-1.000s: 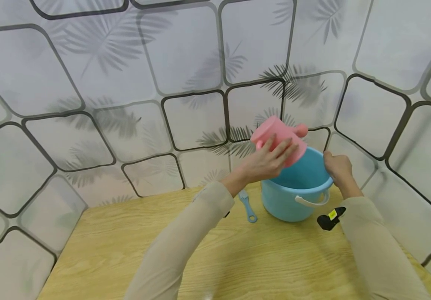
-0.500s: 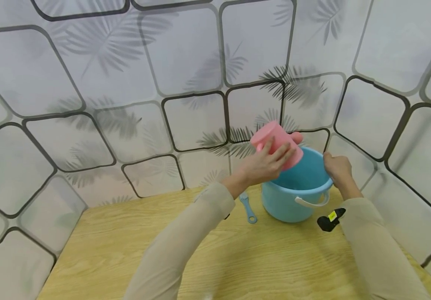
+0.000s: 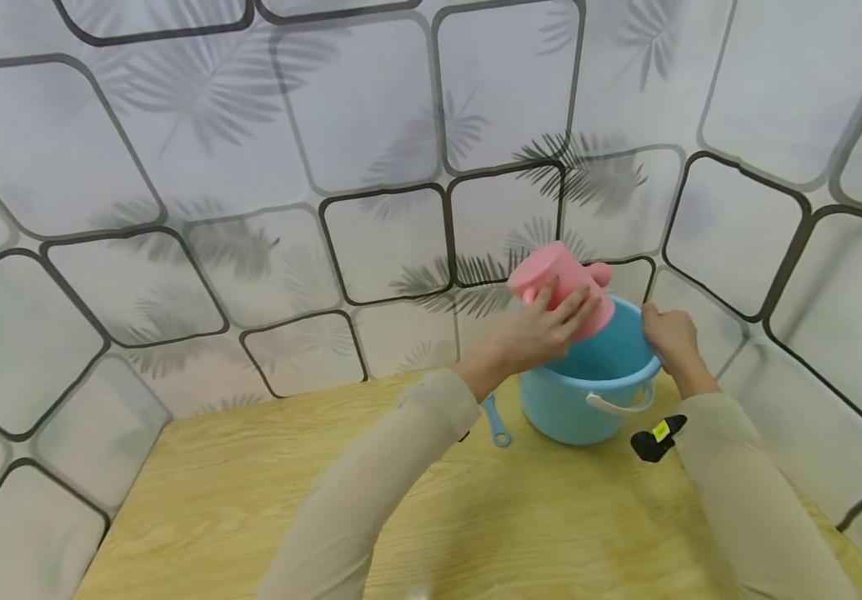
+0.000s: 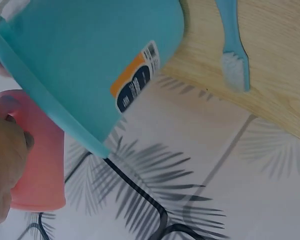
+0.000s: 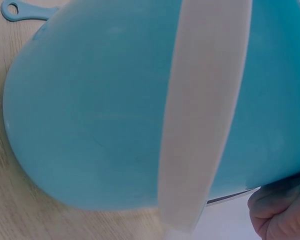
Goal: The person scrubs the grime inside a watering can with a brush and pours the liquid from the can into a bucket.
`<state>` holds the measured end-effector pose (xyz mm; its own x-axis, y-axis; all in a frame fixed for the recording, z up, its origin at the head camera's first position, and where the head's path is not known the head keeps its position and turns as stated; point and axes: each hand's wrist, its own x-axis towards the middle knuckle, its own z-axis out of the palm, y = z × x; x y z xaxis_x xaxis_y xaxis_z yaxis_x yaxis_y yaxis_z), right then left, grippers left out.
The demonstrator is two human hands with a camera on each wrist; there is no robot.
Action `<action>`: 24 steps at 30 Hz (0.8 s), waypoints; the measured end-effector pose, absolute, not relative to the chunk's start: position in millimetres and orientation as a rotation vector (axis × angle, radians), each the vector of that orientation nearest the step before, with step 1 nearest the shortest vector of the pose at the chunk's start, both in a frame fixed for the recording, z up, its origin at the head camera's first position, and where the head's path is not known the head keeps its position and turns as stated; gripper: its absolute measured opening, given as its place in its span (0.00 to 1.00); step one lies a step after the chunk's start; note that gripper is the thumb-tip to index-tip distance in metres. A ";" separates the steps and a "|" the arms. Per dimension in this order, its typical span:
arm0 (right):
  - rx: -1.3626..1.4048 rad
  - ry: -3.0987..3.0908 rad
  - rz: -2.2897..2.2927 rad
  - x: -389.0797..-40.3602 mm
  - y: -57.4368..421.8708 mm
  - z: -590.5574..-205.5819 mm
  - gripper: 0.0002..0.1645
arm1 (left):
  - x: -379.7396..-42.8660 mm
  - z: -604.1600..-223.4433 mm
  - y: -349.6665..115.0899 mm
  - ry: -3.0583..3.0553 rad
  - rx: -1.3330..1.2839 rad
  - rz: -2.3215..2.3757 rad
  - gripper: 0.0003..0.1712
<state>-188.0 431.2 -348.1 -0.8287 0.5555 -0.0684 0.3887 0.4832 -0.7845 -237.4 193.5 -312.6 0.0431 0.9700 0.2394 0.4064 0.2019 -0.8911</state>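
Note:
My left hand (image 3: pixel 536 335) grips a pink cup (image 3: pixel 562 279) with its fingers spread along the side. The cup is tilted over the bucket's left rim, flat end raised to the upper left and a rounded pink knob on the far side. In the left wrist view the cup (image 4: pixel 42 155) shows next to the bucket's rim. My right hand (image 3: pixel 671 333) holds the right rim of the light blue bucket (image 3: pixel 572 408), which stands on the table. Its white handle (image 3: pixel 618 407) hangs down in front. The cup's inside is hidden.
A blue brush (image 3: pixel 498 427) with white bristles lies left of the bucket, partly under my left wrist. The patterned back wall (image 3: pixel 393 242) and right wall (image 3: pixel 844 283) meet close behind the bucket. The wooden table (image 3: pixel 251 500) extends to the left.
The pink cup has moved slightly right and down with my left hand. My left sleeve covers more of the brush. The right hand stays on the bucket's rim.

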 end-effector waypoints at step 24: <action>-0.797 -2.534 1.261 -185.8 435.0 -351.6 0.37 | -231.1 -301.0 200.4 -1.517 -1.414 0.813 0.20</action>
